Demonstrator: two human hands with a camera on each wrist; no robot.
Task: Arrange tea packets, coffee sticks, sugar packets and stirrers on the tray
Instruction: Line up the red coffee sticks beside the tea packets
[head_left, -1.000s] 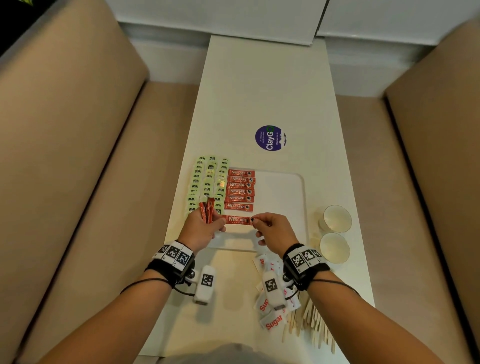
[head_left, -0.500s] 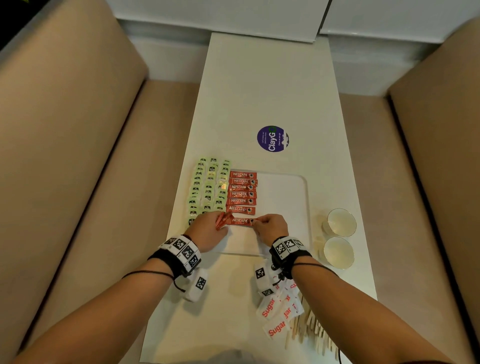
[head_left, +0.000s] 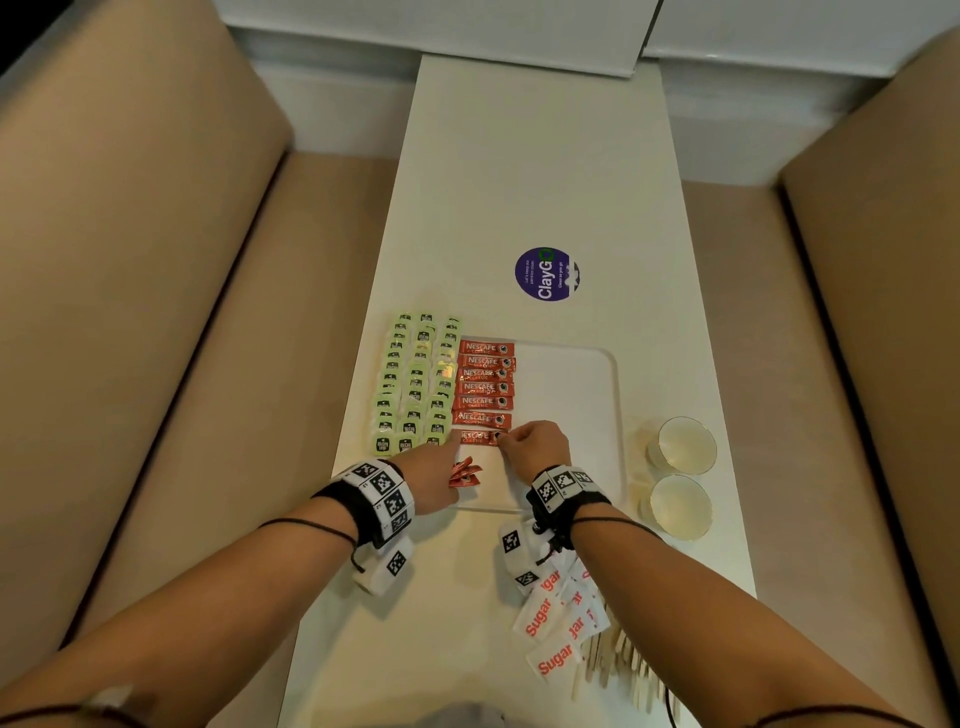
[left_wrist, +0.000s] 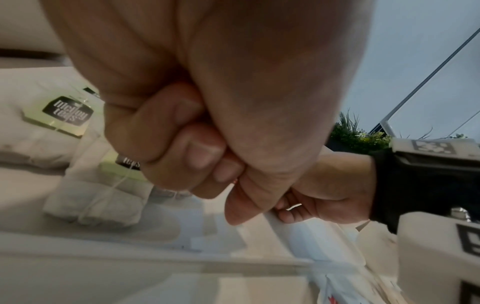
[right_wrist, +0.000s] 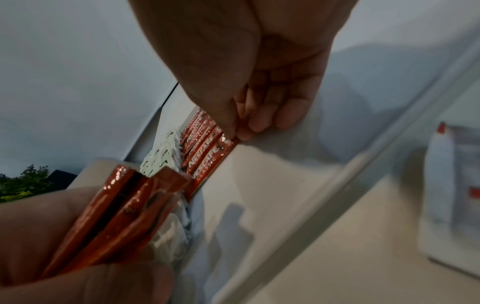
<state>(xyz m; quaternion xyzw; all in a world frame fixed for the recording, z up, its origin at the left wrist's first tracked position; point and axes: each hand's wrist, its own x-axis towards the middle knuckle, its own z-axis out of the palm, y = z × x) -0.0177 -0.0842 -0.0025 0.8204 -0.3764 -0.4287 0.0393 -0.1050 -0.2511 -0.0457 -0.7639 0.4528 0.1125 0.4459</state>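
Rows of green tea packets (head_left: 415, 384) lie along the left side of the white tray (head_left: 576, 395), also visible as tea packets (left_wrist: 67, 115) in the left wrist view. Beside them is a column of red coffee sticks (head_left: 485, 387). The nearest coffee stick (head_left: 479, 436) lies flat at the column's near end. My right hand (head_left: 505, 440) pinches its right end, shown close up as the right hand (right_wrist: 235, 133) on the stick (right_wrist: 207, 162). My left hand (head_left: 441, 460) touches the stick's left end with a finger and grips a few spare sticks (head_left: 465, 474), seen as a bundle (right_wrist: 122, 216).
Sugar packets (head_left: 550, 623) and wooden stirrers (head_left: 618, 670) lie on the table (head_left: 530, 171) near my right forearm. Two paper cups (head_left: 681, 444) (head_left: 680, 506) stand right of the tray. A purple sticker (head_left: 546, 274) is beyond it. Beige benches flank the table.
Both hands moved forward and down, laying the held coffee stick flat at the near end of the column. The spare sticks in my left hand swung from upright to low.
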